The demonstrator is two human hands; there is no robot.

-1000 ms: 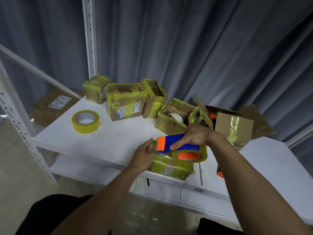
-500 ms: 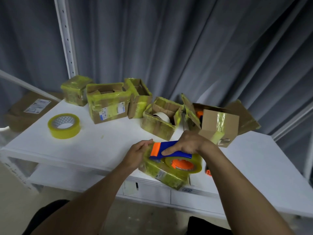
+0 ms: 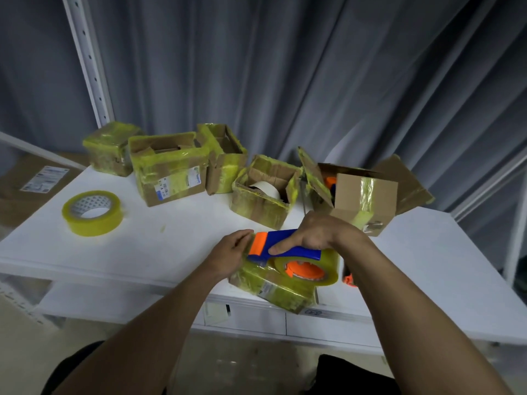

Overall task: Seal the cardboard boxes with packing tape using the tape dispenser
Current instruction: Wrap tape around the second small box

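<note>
1. The right hand (image 3: 319, 235) is gripping the blue handle of the tape dispenser (image 3: 285, 249). Its fingers are wrapping over the top and its thumb is lying along the near side.
2. The dispenser is resting on top of the tape-wrapped box (image 3: 273, 289). Its orange front end is pointing left, and its tape roll (image 3: 306, 270), on an orange hub, is sitting at the right.
3. The left hand (image 3: 231, 252) is holding the left end of that box. Its fingers are lying close together and bending over the edge, just beside the dispenser's orange front.
4. The wrapped box is sitting at the near edge of the white table (image 3: 171, 238), with one corner overhanging it.
5. A spare roll of yellowish tape (image 3: 92, 212) is lying flat on the table's left part, well apart from both hands.
6. Five more boxes are standing in a row along the back:
   - a small wrapped box (image 3: 109, 149);
   - a labelled box (image 3: 171, 172) with loose top flaps;
   - an open upright box (image 3: 225, 161);
   - an open box holding a white roll (image 3: 262, 195);
   - a large open box (image 3: 365, 195) with its flaps spreading outward.
7. A small orange object (image 3: 349, 277) is showing just right of the wrapped box, mostly hidden by the right forearm.
8. A grey curtain (image 3: 285, 67) is hanging behind the table, and a perforated white post (image 3: 88, 61) is rising at the left.
</note>
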